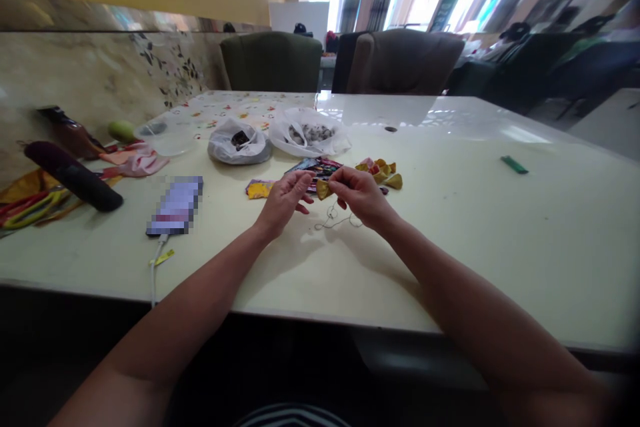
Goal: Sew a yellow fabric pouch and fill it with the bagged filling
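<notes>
My right hand (357,192) pinches a small gold cone-shaped piece (323,189) above the middle of the table. Just left of it is my left hand (289,195), its thumb and index fingertips close together; whether something thin is between them is too small to tell. A dark thread (333,221) lies loosely curled on the table below the hands. Behind them are a patterned dark packet (320,165) and a yellow piece (260,189). More gold cone-shaped pieces (394,181) with some pink lie to the right of my right hand.
Two white bags, one with dark contents (225,150) and one with greyish pieces (333,145), stand behind. A phone (177,205) with a cable, a dark cylindrical object (75,177) and cloths (137,161) lie left. A green object (515,165) lies right. Chairs (273,63) stand beyond.
</notes>
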{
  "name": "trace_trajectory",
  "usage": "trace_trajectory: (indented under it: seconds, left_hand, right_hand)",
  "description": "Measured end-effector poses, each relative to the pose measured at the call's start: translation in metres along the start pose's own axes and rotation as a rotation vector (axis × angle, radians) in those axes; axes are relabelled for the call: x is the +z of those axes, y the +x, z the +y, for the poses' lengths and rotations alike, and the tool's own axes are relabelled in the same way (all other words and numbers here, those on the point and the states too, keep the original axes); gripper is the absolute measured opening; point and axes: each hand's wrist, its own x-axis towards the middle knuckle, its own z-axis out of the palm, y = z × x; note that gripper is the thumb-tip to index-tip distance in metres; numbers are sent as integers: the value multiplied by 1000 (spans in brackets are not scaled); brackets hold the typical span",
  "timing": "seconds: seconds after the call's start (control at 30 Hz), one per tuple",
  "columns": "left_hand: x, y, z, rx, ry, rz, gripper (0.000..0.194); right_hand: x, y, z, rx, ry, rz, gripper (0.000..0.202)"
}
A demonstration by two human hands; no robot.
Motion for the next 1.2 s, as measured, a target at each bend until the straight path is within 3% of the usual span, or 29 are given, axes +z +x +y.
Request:
trace_trajectory:
  seconds: [0.2, 0.37, 0.53, 0.67, 0.8, 0.9, 1.03, 1.1, 1.2]
  left_hand:
    - [5, -3, -4, -95, -52, -79, 49]
    - [3, 0, -6, -91, -127, -48, 45]
    - [-5, 6, -6, -93, -127, -3, 41]
    - [-20, 18, -6, -89, -182, 115, 39]
    - [-38, 33, -1, -31, -308, 308, 27]
    - [-53, 43, 5, 6, -387, 453, 16]
    - [-73, 51, 12, 19, -446, 613, 13]
    - [-78, 52, 13, 35, -425, 639, 13]
    - [-78, 52, 11, 104, -274, 584, 11]
  right_hand:
    - [10, -8, -6, -134, -181, -30, 16]
    - [9, -7, -7, -62, -80, -57, 21]
    - [-12, 2, -11, -13, -142, -128, 23]
    - [-37, 10, -10, 33, -175, -117, 20]
    - [-68, 16, -8, 131, -88, 24, 15]
    - [-96, 16, -10, 109, -60, 124, 10]
    - [-136, 0, -14, 133, -175, 313, 7]
    - [-157, -15, -16, 180, -269, 388, 8]
    - [-190, -37, -20, 243, -505, 477, 8]
